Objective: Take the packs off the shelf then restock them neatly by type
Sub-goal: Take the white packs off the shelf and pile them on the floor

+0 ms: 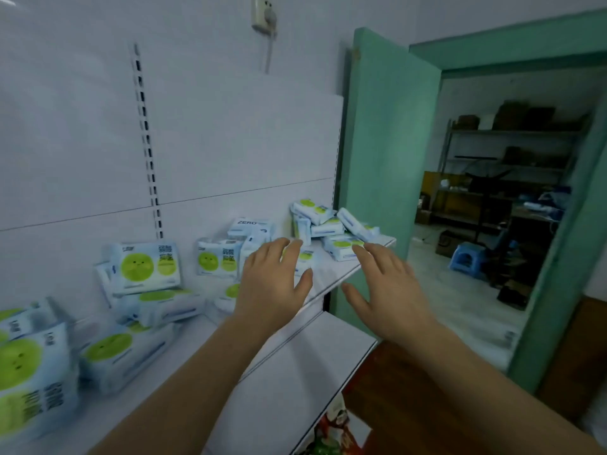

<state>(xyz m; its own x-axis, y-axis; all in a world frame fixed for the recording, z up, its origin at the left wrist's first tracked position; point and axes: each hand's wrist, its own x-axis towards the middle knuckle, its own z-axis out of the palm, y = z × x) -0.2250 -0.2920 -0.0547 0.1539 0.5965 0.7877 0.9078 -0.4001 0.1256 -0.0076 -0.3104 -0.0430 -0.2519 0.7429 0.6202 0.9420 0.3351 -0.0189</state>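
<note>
A white shelf (331,277) carries scattered pale-blue packs with green circles. Small packs lie in a loose heap (328,224) at its right end. A "ZERO" pack (251,226) and upright green-circle packs (215,259) stand mid-shelf. Larger packs (146,267) lean and lie at the left, with more (29,376) at the near left. My left hand (271,284) hovers open over the shelf, fingers straight, in front of the mid-shelf packs. My right hand (386,287) is open too, fingers spread, its fingertips near the small heap. Neither hand holds anything.
A lower white shelf (295,382) juts out below, with colourful packets (331,428) under it. A green door (381,165) stands open right of the shelving. Beyond it are a storeroom rack (505,152) and a blue stool (468,259).
</note>
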